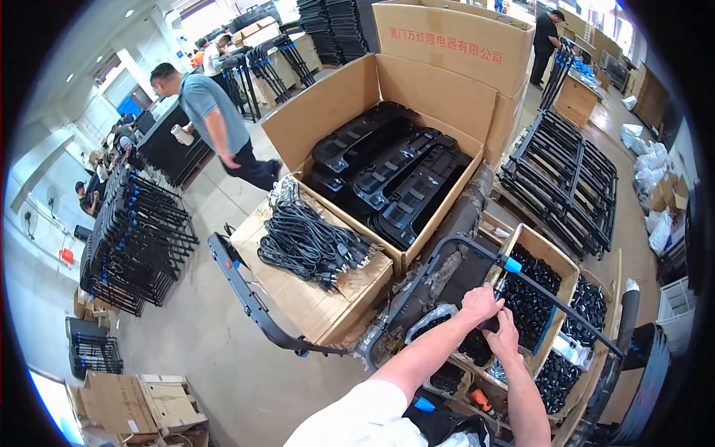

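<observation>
My left hand (481, 304) is closed, its fingers wrapped round something dark that I cannot make out. Just below it my right hand (504, 337) is curled against the same spot, its grip partly hidden. Both are over a divided cardboard parts box (568, 287) heaped with small black parts (530, 298). A black tubular frame (551, 299) with a blue sleeve (512, 265) crosses above the box, close beyond my hands. An orange-and-black tool (482, 401) lies below my right forearm.
A large open carton (328, 112) holds black plastic covers (417, 179). Black power cords (313, 242) lie on a closed carton (335, 316), beside a curved black frame piece (253, 294). Folded black frames (562, 179) stand right, more racks (134, 231) left. A person (212, 123) walks past at left.
</observation>
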The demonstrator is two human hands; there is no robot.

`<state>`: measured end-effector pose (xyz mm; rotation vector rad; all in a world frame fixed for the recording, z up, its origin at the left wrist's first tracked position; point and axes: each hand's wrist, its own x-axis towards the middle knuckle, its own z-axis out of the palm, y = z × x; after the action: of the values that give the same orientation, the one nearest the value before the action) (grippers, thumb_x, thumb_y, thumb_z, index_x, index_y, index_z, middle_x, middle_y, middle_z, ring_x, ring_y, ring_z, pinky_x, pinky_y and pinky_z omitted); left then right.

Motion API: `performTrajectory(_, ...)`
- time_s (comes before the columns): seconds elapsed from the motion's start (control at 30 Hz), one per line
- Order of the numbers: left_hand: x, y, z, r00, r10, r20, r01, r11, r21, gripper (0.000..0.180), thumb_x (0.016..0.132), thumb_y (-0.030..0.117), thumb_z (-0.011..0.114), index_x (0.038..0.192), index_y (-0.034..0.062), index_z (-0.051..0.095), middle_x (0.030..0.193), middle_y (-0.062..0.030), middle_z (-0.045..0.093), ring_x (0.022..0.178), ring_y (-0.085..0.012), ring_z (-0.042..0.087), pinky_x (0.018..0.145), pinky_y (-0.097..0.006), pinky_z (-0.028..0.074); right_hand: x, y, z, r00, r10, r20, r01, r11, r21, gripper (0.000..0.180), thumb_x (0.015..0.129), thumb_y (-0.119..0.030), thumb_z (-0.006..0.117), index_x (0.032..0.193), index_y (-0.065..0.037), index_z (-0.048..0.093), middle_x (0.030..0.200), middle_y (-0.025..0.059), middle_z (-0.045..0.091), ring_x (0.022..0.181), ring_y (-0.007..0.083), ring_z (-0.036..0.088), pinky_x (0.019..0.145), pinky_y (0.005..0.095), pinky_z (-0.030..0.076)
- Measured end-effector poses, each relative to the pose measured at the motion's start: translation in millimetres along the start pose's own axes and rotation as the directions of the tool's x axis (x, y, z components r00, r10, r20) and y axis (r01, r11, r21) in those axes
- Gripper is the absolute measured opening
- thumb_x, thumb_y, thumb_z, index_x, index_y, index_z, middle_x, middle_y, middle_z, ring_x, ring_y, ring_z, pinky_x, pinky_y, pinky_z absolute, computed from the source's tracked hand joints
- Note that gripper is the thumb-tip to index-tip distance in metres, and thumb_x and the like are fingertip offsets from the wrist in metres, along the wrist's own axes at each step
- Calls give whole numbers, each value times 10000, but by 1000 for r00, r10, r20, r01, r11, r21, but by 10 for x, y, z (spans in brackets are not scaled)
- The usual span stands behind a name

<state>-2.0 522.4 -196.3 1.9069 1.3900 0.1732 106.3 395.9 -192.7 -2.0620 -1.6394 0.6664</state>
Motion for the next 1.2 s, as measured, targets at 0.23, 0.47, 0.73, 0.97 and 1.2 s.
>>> performTrajectory(0.23, -9, -77, 20, 1000, 18, -22, -18, 1000, -19, 640, 902, 536, 748, 1176, -35, 661, 1049, -272, 772, 1021, -430, 763, 912, -501, 615, -7, -7, 42, 1000, -28, -14, 27, 999, -24, 623, 781, -128, 826, 1356, -89, 589, 1446, 131, 568, 1202, 423, 651, 978, 503, 561)
performTrajectory(0.47, -82, -124, 27, 999, 34, -2, -34, 999, -27, 653, 914, 539, 743, 1181, -50, 659, 1053, -277, 772, 1019, -431, 763, 917, -497, 612, -87, -42, 54, 999, -39, -11, 38, 999, -30, 604, 786, -147, 819, 1341, -72, 591, 1423, 147, 577, 1216, 420, 644, 984, 494, 556)
performTrajectory(0.73, -234, -202, 20, 996, 74, -50, -76, 996, -44, 628, 912, 527, 753, 1137, -51, 653, 1019, -286, 770, 1005, -437, 763, 894, -505, 617, -218, -153, 95, 997, -62, -53, 59, 997, -54, 558, 793, -149, 798, 1311, -73, 608, 1390, 149, 597, 1205, 409, 649, 990, 491, 555)
performTrajectory(0.97, -848, -316, -55, 998, 5, -69, -13, 993, -121, 716, 899, 594, 715, 1167, -65, 635, 1119, -312, 750, 1104, -454, 726, 980, -507, 570, -746, -421, 76, 982, -161, -96, 149, 982, -120, 636, 759, -171, 821, 1338, -28, 603, 1339, 175, 624, 1153, 424, 669, 963, 500, 570)
performTrajectory(1.2, -2210, -458, 127, 994, -85, 72, 111, 822, -559, 614, 970, 580, 677, 1169, 1, 728, 1011, -174, 783, 942, -279, 747, 868, -422, 564, -2033, -871, -8, 943, -294, -158, 274, 952, -139, 674, 765, -132, 809, 1381, -12, 563, 1308, 212, 617, 1158, 436, 653, 965, 494, 560)
